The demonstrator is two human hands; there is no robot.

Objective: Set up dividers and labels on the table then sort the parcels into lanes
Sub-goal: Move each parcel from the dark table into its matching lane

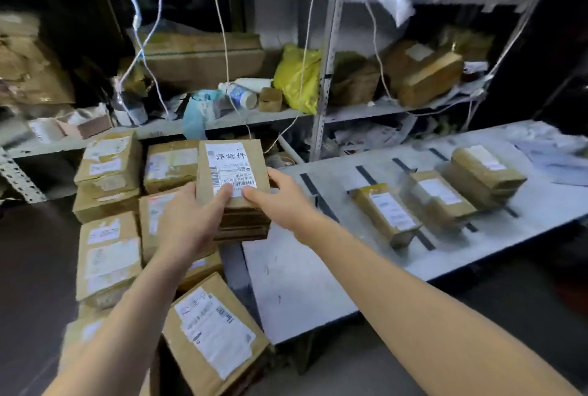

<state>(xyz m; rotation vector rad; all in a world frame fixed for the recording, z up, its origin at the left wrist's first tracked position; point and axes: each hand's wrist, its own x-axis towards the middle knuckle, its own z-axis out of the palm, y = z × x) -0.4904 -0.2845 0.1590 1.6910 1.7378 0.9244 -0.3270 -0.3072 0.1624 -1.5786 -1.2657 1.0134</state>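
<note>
A stack of flat cardboard parcels point(234, 160), the top one with a white label, is held between both hands above a pile of parcels. My left hand point(187, 220) grips its left side, thumb on the label. My right hand point(283, 201) grips its right side, thumb on top. To the right lies a white table point(302, 274) with black tape strips point(366, 174) as dividers. Three groups of parcels lie in the lanes: one parcel point(386, 212), a middle stack point(440, 196) and a far stack point(486, 171).
Several labelled cardboard parcels point(108, 255) are heaped on the left, one point(213, 332) close to me. A metal shelf rack point(327, 55) behind holds boxes, a yellow bag point(299, 77), bottles and hanging cords. Papers lie at the table's far right end.
</note>
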